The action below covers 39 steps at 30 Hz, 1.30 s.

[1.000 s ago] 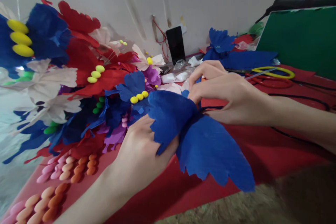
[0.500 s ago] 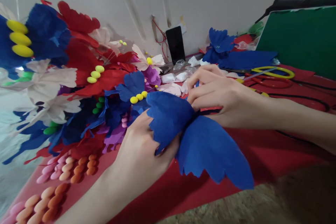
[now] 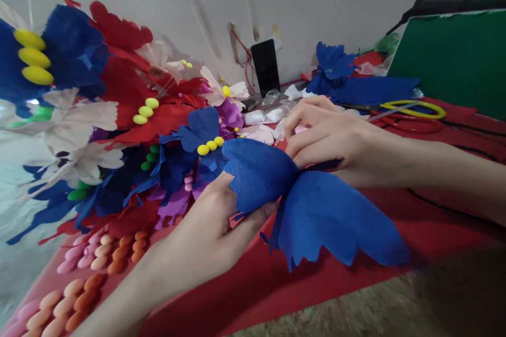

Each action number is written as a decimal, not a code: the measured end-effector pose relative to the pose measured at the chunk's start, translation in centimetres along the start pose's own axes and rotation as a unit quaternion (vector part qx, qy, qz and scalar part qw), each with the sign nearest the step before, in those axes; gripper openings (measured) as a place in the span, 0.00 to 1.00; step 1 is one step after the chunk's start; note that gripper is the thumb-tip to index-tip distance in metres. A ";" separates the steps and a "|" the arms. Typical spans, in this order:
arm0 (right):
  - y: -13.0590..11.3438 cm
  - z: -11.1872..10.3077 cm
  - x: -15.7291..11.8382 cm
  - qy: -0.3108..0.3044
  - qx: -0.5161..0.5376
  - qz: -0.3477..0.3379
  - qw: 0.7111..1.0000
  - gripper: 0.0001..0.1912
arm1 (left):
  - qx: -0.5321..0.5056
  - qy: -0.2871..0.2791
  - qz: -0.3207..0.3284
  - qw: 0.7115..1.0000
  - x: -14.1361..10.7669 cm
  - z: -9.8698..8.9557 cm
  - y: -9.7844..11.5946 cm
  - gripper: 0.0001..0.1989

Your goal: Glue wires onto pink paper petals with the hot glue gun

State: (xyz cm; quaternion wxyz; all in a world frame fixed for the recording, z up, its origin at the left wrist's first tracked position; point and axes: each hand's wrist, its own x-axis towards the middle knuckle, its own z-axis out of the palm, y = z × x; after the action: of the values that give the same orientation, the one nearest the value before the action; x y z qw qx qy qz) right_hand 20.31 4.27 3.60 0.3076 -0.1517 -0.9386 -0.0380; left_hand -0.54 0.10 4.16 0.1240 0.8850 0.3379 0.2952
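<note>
A blue paper butterfly with scalloped wings is held above the red tabletop. At its near-left wing is my left hand, its fingers tucked beneath the wing and the thumb along the lower edge. My right hand pinches the pinched-in middle where the two wings meet; its fingertips are partly hidden. The left hand's fingers are mostly covered by the wing. Just beyond lies another blue butterfly with yellow oval beads.
Paper butterflies in red, white, blue and purple crowd the left, among them a red one. Rows of orange and pink ovals lie front left. A black phone leans at the wall. Yellow-handled scissors and a green board are right.
The near wing of the held butterfly has swung right and up, opening wider. My left hand has shifted slightly, its thumb now showing along the wing's edge. My right hand has barely moved.
</note>
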 end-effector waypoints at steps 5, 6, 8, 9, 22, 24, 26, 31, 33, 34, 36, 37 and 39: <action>0.2 -0.1 0.0 -0.014 -0.006 -0.013 1.000 0.13 | -0.083 -0.024 -0.015 0.996 0.0 -0.3 -0.5 0.13; 0.2 -0.2 0.1 -0.017 -0.002 -0.015 1.000 0.14 | -0.091 -0.036 -0.021 0.995 -0.1 -0.3 -0.5 0.13; 0.2 -0.3 0.1 -0.023 0.002 -0.018 1.000 0.16 | -0.076 -0.058 -0.009 0.995 -0.2 -0.6 -0.4 0.14; 0.3 -0.4 0.1 -0.027 0.005 -0.019 0.999 0.17 | -0.051 -0.066 0.007 0.996 -0.3 -0.7 -0.4 0.15; 0.7 -0.1 -0.2 -0.020 -0.033 -0.029 0.999 0.14 | 0.038 -0.090 0.086 0.991 0.1 -2.0 0.1 0.14; 0.6 -0.2 -0.1 -0.025 -0.092 -0.028 0.995 0.14 | 0.043 -0.033 0.010 0.998 0.2 -1.7 0.1 0.12; 0.2 -0.2 -0.1 -0.033 -0.145 -0.029 0.988 0.15 | 0.045 0.021 -0.046 0.998 0.3 -1.1 0.0 0.14; -1.3 0.0 0.2 -0.035 -0.224 -0.019 0.974 0.22 | -0.017 0.090 -0.063 0.994 0.1 -0.3 0.0 0.09; -1.9 0.1 0.2 -0.023 -0.259 -0.033 0.965 0.21 | -0.031 0.096 -0.060 0.993 0.1 -0.3 0.0 0.05; -2.1 0.3 0.2 -0.012 -0.274 -0.042 0.961 0.21 | -0.023 0.097 -0.053 0.994 0.1 -0.3 0.0 0.05; -2.3 0.5 0.2 0.011 -0.296 -0.053 0.954 0.21 | 0.020 0.095 -0.024 0.995 0.0 -0.3 0.1 0.06; -2.4 0.6 0.1 0.022 -0.302 -0.053 0.952 0.21 | 0.051 0.097 -0.008 0.994 -0.1 -0.3 0.1 0.07; -2.6 0.7 0.1 0.036 -0.306 -0.046 0.950 0.21 | 0.113 0.121 0.029 0.986 -0.3 -0.2 0.2 0.09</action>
State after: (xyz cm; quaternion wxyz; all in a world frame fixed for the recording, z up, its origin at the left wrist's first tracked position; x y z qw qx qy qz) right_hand 19.04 1.96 3.15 0.2774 -0.1938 -0.8761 -0.3433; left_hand -0.75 -0.21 4.26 -0.0272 0.8607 0.3560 0.3629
